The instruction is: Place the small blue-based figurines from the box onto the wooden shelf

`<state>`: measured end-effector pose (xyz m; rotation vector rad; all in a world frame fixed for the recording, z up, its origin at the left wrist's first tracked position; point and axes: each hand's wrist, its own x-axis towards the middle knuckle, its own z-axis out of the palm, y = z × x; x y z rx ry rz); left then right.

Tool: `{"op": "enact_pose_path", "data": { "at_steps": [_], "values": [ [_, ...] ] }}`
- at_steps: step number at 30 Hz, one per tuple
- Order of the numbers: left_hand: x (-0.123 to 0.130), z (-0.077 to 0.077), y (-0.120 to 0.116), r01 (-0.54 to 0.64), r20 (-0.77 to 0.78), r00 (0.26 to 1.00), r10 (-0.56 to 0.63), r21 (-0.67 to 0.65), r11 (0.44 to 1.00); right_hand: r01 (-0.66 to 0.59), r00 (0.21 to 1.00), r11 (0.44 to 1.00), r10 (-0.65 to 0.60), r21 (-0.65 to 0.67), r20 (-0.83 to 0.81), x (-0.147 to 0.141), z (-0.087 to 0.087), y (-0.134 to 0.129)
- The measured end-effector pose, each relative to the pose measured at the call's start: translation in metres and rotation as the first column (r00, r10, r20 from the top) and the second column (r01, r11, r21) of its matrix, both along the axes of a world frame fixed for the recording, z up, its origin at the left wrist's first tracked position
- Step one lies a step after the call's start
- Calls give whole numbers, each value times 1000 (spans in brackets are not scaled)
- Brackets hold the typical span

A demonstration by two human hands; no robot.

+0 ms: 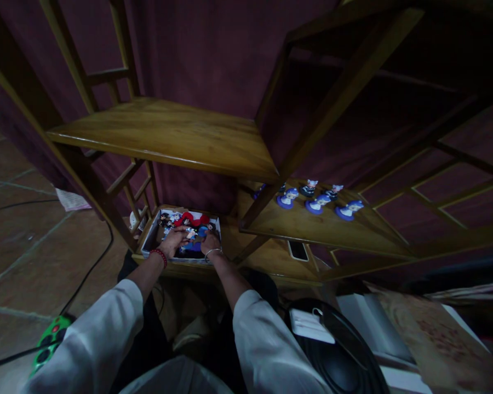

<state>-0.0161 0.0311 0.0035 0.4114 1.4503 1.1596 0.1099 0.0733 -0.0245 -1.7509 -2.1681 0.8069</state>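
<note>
A shallow white box (148,245) on the low shelf holds several small figurines, with a red piece (195,220) among them. Inside the box, my left hand (173,241) is closed, its fingertips on a small white-and-blue figurine (191,233). My right hand (211,241) reaches in from the other side with curled fingers, close to a blue piece (202,231). What its fingers grip, if anything, is too small to make out. A red bead bracelet circles my left wrist and a pale metal bangle my right.
Several figurines on purple-blue bases, such as a white-and-blue one (287,198), stand on the right shelf (271,219). A higher wooden shelf (164,131) overhangs the box. A phone (298,250) lies lower right. A green device (51,339) with a cable is at left.
</note>
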Motion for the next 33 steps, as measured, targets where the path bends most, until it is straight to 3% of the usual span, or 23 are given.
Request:
{"op": "enact_pose_path", "data": {
  "at_steps": [3, 11, 19, 27, 33],
  "values": [
    [0, -1, 2, -16, -25, 1000, 15, -52, 999, 67, 998, 998, -67, 16, -17, -1, -1, 6],
    [-2, -3, 4, -38, -2, 999, 38, -78, 996, -21, 997, 997, 26, 75, -73, -4, -11, 14],
    [-1, -2, 4, -51, 10, 999, 52, -73, 996, 27, 998, 998, -24, 51, -66, -2, -8, 12],
    [-1, -8, 4, -107, 133, 986, 104, 13, 994, -31, 980, 987, 0, -156, -199, -3, 4, 10],
    [-2, -10, 1, -53, 124, 991, 46, 54, 997, -49, 962, 973, -16, -226, -274, 3, 8, 4]
  ]
}}
